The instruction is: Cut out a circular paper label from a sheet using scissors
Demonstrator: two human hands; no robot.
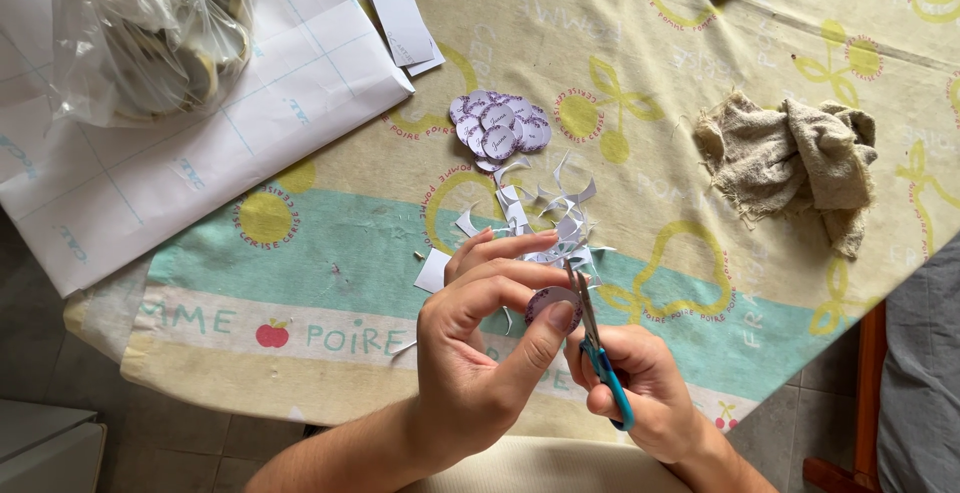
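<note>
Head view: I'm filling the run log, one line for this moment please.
left hand: pinches paper circle | right hand: scissors at circle's edge | cut circles pile, scraps on table

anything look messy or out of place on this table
Mostly work litter: curled paper scraps lie strewn just beyond the hands, and a crumpled cloth sits bunched at the right. The cut paper circles are piled neatly. Nothing looks spilled or damaged.

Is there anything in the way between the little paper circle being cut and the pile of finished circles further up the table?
Only the paper scraps lie on the cloth between the circle, held in the left hand, and the pile. They are flat trimmings; nothing tall stands there. The right hand holds the scissors at the circle's edge.
</note>
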